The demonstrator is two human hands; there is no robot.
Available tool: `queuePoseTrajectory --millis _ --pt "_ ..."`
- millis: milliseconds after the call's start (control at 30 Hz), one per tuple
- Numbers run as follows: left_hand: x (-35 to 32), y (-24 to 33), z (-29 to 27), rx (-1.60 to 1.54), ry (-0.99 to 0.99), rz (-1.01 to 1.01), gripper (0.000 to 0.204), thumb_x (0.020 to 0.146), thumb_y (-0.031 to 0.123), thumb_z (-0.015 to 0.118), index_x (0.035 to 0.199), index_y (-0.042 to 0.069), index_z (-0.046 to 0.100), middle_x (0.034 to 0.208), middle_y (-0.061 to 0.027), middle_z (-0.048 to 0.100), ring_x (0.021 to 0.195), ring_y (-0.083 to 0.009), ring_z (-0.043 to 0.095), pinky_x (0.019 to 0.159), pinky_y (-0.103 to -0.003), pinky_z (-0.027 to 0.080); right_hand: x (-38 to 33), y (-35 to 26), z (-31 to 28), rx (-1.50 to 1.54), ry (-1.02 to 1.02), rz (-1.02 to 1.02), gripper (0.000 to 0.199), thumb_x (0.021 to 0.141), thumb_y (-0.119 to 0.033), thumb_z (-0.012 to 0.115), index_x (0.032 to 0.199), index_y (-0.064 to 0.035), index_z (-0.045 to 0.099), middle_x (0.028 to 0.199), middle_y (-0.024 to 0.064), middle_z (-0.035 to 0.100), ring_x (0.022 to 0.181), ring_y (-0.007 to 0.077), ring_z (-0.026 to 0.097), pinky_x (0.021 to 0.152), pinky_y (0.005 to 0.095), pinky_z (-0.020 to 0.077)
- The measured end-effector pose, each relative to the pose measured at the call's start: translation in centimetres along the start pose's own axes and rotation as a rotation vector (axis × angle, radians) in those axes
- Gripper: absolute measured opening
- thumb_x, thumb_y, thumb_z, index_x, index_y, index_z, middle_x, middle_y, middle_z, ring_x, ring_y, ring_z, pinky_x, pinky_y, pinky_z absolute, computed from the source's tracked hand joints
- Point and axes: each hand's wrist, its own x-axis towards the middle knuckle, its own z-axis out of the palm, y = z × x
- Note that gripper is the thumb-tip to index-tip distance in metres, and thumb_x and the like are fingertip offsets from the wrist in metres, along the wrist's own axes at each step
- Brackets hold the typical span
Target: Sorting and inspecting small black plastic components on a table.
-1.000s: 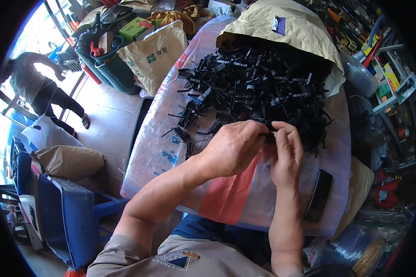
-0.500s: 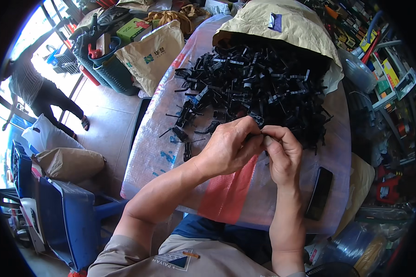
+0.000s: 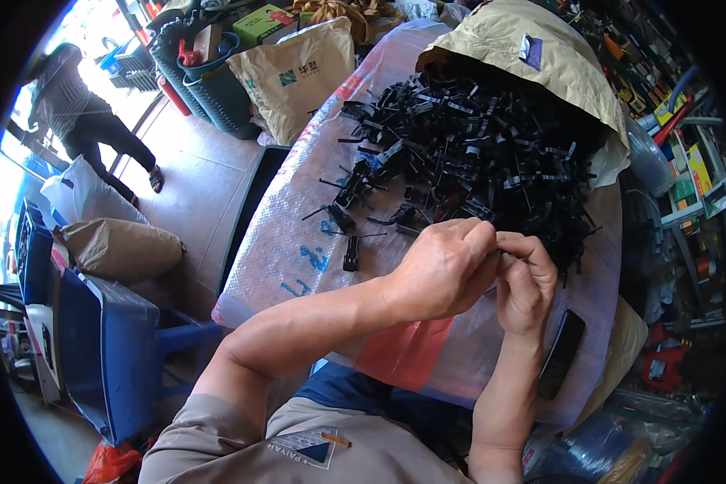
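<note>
My left hand [image 3: 446, 268] and my right hand [image 3: 524, 282] meet fingertip to fingertip at the near edge of a big heap of small black plastic parts [image 3: 468, 153]. Both are closed in a pinch. Whatever sits between the fingers is mostly hidden; only a small dark bit shows where they meet. Thin pins or wires stick out from many parts in the heap. Several loose parts lie left of it, one of them a small black piece [image 3: 351, 253] near my left wrist. Beneath everything is a white woven plastic sheet [image 3: 274, 242] with a red stripe.
A large brown paper sack [image 3: 532, 48] gapes behind the heap. Right of my right forearm lies a black phone [image 3: 561, 355]. A blue plastic stool [image 3: 109, 355] stands at the left, near a brown wrapped bundle [image 3: 125, 250]. Farther off, a person [image 3: 89, 121] stands by the bright doorway.
The view has shifted, so the heap and sheet appear farther right. My hands stay pinched together over the heap's near edge. The distant person's posture has changed slightly.
</note>
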Motion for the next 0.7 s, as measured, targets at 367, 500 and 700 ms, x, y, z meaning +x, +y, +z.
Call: queuePoseTrajectory --millis 367,500,700 --pt "-0.2 -0.2 -0.5 -0.156 -0.144 -0.152 0.019 0.084 0.005 0.067 0.099 0.0 0.056 0.078 -0.0153 0.062 0.07 -0.0333 0.064 0.063 -0.038 0.052 0.0 -0.9 -0.7 -0.023 -0.027 0.087 0.023 0.088 0.003 0.053 0.109 0.0035 0.061 0.085 0.0026 0.061 0.071 0.0073 0.054 0.065 0.021 0.0454" --pt "0.4 0.2 -2.0 -0.928 -0.244 -0.667 0.019 0.1 0.009 0.053 0.117 0.001 0.051 0.095 -0.0033 0.062 0.076 -0.0069 0.055 0.063 -0.022 0.045 0.2 -1.3 -1.3 -0.059 -0.109 0.124 0.023 0.092 -0.005 0.062 0.114 0.0024 0.061 0.083 0.0034 0.064 0.069 0.0086 0.057 0.067 0.021 0.0492" --pt "0.7 0.2 -2.7 -0.842 -0.43 -0.714 0.026 0.098 0.016 0.059 0.119 0.0 0.059 0.088 -0.0006 0.06 0.077 -0.0061 0.053 0.067 -0.022 0.045 -0.1 -1.6 -2.1 -0.162 -0.139 0.137 0.017 0.091 -0.014 0.07 0.095 0.0006 0.062 0.073 0.002 0.063 0.06 0.0066 0.055 0.056 0.0188 0.0429"
